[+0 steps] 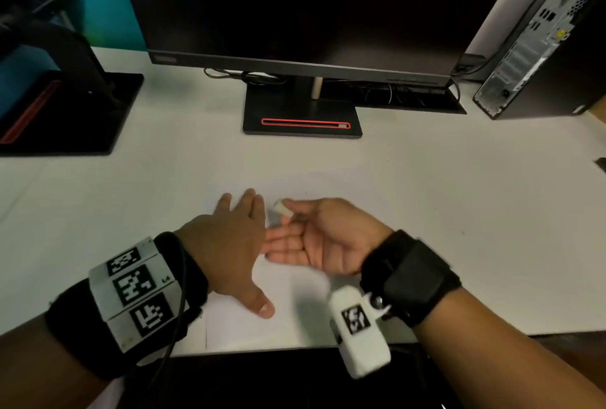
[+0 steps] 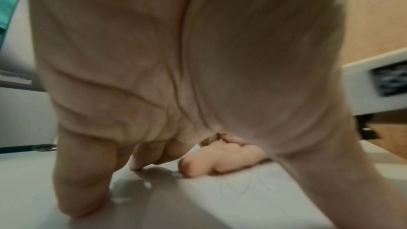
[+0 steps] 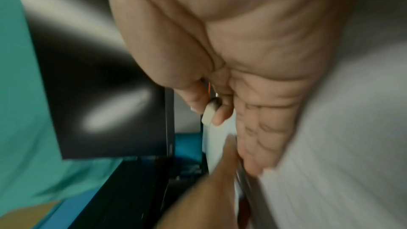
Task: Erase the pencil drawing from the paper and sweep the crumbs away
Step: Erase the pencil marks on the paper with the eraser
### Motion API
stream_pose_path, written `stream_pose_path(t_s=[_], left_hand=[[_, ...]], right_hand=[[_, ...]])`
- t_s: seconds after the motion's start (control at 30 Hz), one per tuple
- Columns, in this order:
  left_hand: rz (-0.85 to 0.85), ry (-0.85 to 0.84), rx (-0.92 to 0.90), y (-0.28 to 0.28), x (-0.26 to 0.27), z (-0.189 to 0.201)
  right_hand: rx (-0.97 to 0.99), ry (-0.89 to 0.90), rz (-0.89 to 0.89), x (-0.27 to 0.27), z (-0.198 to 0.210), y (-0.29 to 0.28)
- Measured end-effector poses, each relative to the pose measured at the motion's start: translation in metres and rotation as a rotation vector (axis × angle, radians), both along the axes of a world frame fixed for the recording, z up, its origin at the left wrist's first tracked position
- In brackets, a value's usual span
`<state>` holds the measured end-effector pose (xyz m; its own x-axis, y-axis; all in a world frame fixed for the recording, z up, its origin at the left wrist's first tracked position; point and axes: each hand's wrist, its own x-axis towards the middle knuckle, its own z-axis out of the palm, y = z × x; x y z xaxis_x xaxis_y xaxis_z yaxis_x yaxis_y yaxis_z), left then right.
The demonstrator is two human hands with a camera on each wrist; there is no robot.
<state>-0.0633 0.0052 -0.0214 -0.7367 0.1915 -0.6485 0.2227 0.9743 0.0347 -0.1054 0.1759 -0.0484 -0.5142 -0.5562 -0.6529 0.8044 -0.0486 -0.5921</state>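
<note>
Paper (image 1: 288,310) lies flat on the white desk (image 1: 459,212), at its near edge, in front of the black monitor stand (image 1: 301,120). Head view: the left hand (image 1: 229,248) presses palm down on the sheet, fingers straight and spread. The right hand (image 1: 324,238) is turned on its edge, palm facing left, just beside the left; thumb and forefinger pinch a small white eraser (image 1: 282,208) while the other fingers stay extended, touching the sheet. Each wrist wears a black band with square coded markers; a small "L4" shows on the left one. A computer tower (image 1: 551,41) stands far right.

Left wrist view: the left hand's fingertips (image 2: 81,206) bear on the paper; faint pencil loops (image 2: 249,184) remain on the sheet beside the right hand's finger ends (image 2: 218,161).

Right wrist view, blurred: the eraser (image 3: 209,112) is clamped between thumb and forefinger, its upper end darkened. No brand lettering is legible in any view.
</note>
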Motion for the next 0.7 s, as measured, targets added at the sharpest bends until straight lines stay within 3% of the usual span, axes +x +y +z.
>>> stream_pose_path(t_s=[0.17,0.23,0.3,0.37,0.43,0.5,0.53,0.7], left_hand=[[0.014,-0.021,-0.014,0.000,0.001,0.001],[0.011,-0.014,-0.022,0.000,0.000,0.000],[0.009,-0.019,-0.031,0.001,0.000,0.000],[0.012,-0.033,-0.043,0.002,-0.002,0.000],[0.018,-0.028,-0.041,0.002,-0.002,-0.002],[0.020,-0.021,-0.029,0.001,-0.001,-0.002],[0.016,-0.022,-0.028,0.000,-0.001,-0.001],[0.003,-0.019,-0.035,0.001,0.000,0.000]], right_hand=[[-0.005,0.155,-0.764,-0.063,-0.003,0.034],[0.006,0.201,-0.919,-0.065,0.002,0.047],[-0.044,0.196,-0.868,-0.050,0.008,0.041],[-0.062,0.125,-0.573,-0.027,0.008,0.021],[-0.020,0.055,-0.164,-0.013,0.002,0.007],[-0.013,0.032,-0.034,-0.018,-0.003,0.007],[-0.025,0.022,-0.122,-0.028,-0.004,0.013],[-0.008,0.169,-0.894,-0.065,0.004,0.072]])
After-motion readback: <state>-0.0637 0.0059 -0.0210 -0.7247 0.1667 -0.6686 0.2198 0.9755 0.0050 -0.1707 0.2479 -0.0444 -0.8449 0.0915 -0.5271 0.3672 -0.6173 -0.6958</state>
